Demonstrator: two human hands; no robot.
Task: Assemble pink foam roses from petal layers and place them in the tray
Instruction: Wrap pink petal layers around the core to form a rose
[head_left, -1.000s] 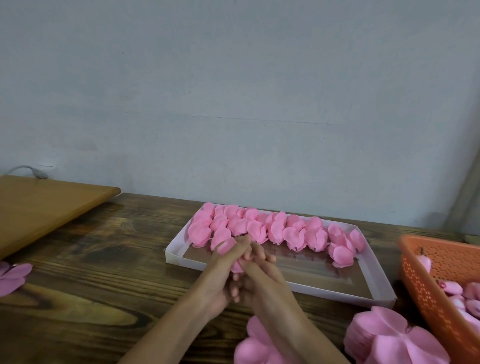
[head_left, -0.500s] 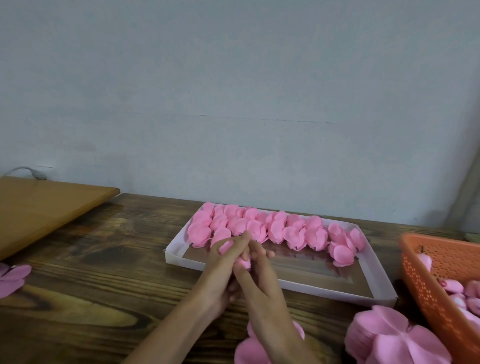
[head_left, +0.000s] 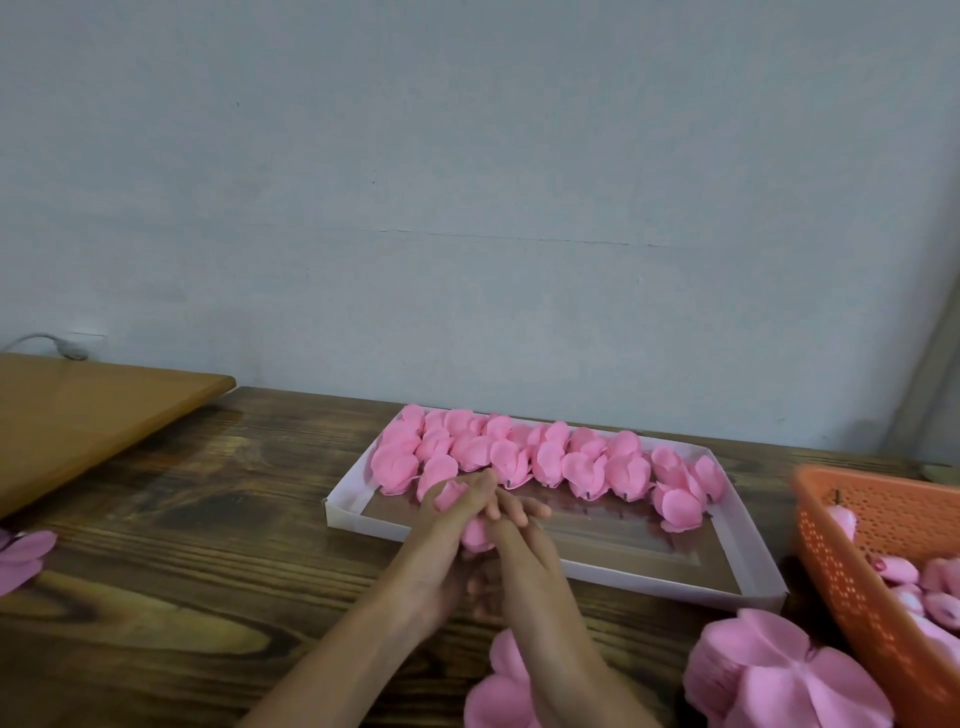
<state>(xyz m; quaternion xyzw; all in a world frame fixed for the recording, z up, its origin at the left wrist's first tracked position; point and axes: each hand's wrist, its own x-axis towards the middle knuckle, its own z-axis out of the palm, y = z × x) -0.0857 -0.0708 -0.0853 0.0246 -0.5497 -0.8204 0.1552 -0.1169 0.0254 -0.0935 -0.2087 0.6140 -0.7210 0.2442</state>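
Observation:
A pink foam rose (head_left: 475, 532) is pressed between both my hands, just at the near wall of the white tray (head_left: 597, 577). My left hand (head_left: 447, 525) wraps it from the left and my right hand (head_left: 514, 535) covers it from the right, so most of it is hidden. Several finished pink roses (head_left: 550, 457) lie in rows along the tray's far side. A flat petal layer (head_left: 501, 691) lies on the table under my right forearm. A stack of petal layers (head_left: 774, 675) sits at the lower right.
An orange perforated basket (head_left: 883, 530) with pink buds stands at the right edge. More pink petals (head_left: 21, 561) lie at the far left. A lighter wooden board (head_left: 88, 415) rests at the back left. The dark wooden table (head_left: 208, 571) meets a pale wall.
Both hands have stayed at the tray's near wall, working the rose between them. My right fingers have shifted further over it.

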